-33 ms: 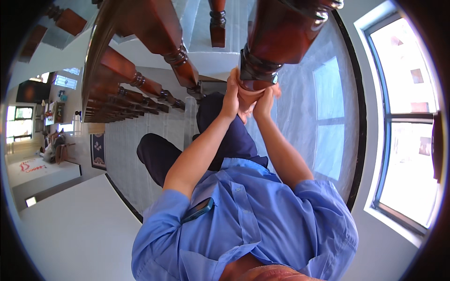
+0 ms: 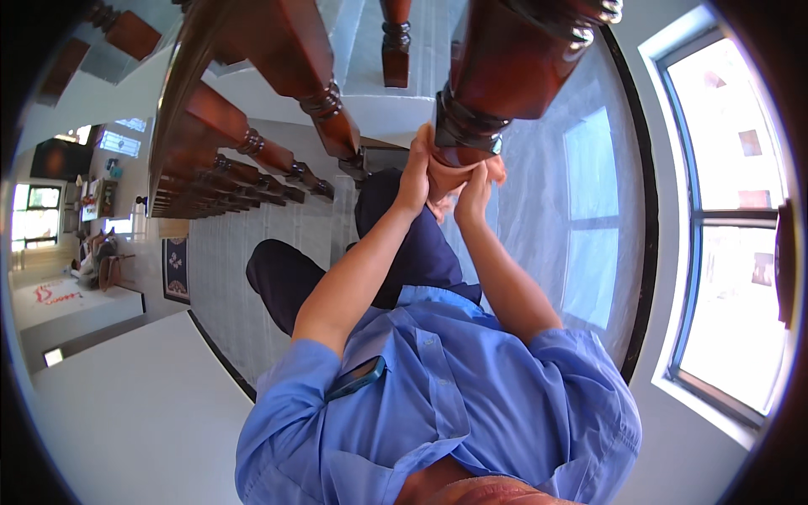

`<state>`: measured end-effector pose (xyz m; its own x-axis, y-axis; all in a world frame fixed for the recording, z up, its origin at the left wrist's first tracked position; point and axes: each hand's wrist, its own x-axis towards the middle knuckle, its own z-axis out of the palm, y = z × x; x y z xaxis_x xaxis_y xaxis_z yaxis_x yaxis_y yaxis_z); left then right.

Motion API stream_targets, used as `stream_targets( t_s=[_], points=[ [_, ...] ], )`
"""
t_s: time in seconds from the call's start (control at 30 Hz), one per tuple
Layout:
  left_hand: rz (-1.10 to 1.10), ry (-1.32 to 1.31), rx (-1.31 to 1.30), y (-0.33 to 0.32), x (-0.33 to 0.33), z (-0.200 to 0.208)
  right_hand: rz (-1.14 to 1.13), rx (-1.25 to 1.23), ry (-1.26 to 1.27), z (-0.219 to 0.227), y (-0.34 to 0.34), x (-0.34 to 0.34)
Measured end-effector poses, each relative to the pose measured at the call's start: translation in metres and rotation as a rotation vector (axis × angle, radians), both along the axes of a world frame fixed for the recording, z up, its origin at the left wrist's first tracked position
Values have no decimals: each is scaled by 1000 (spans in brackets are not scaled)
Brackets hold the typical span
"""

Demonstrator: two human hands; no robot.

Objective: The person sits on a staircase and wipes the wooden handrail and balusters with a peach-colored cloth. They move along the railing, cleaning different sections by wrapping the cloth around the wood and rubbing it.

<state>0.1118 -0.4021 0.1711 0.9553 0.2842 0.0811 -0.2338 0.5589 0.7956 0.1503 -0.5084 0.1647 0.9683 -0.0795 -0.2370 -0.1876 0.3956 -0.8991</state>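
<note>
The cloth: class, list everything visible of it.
The cloth is peach, creased, seemingly soft fabric. It curves around the near side of the dark post, with loose folds below and at the right. The left hand lies against its left; the right hand grips its right. Any part behind is hidden.

Red marks (image 2: 52,293), far left, on a white surface (image 2: 105,306): too small to make out. Legible texts, labels, numbers or signs: none.

Indoor stairwell (image 2: 547,236) with wooden balusters (image 2: 290,50)
</note>
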Motion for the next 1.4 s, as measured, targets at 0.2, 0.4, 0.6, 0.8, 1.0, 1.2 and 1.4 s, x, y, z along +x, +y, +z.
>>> stream_targets(
  t_s=[0.2, 0.4, 0.6, 0.8, 1.0, 1.2, 1.4],
  points=[
    [100, 271, 615, 29, -25, 19, 54, -349, -327, 6, -14, -62],
    [542, 175, 181, 39, -70, 81, 261, -635, -563, 86, 17, -92],
    [942, -330, 531, 84, -75, 216, 345, 51, -713, 182, 77, -54],
    [991, -620, 878, 117, -49, 381, 387, 412, -857, 311, 101, -43],
    [32, -459, 910, 101, 23, 464, 188, 418, -1153, 379, 89, -33],
    [-210, -660, 1303, 122, 35, 476, 107, 165, -1328, 373, 97, -53],
    [-458, -390, 854, 121, 30, 467, -173, -101, -1536, 376, 105, -31]
  ],
)
